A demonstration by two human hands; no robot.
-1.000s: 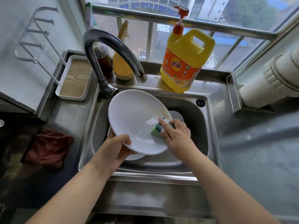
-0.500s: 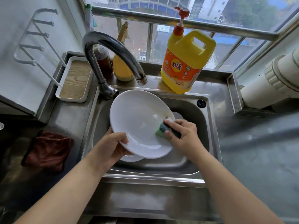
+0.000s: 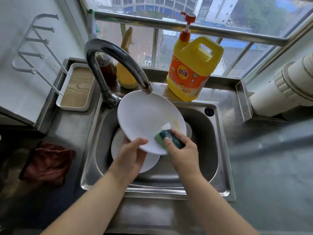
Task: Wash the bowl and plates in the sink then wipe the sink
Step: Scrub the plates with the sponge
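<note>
Step in hand: scrubbing a plate; judged early in the task, the sink wipe not yet begun.
Plate [image 3: 149, 119]: held over the sink [image 3: 218, 167] basin, tilted, face toward the person, top rim just under the tap [image 3: 116, 60] spout. Long axis runs from the near edge up toward the far left corner.
Left hand [image 3: 131, 157]: fingers curled round the plate's lower rim, thumb on the face; apparently steadying it against the scrubbing.
Right hand [image 3: 183, 150]: fingers closed on a green sponge [image 3: 166, 135], pressed on the plate's lower right face beside a yellowish smear.
Other dishes: another plate [image 3: 149, 162] lies in the basin beneath; bowl not identifiable.
Detergent jug [image 3: 193, 68]: on the sink's far edge, within reach.
Red cloth [image 3: 47, 162]: on the counter off the sink's left edge.
</note>
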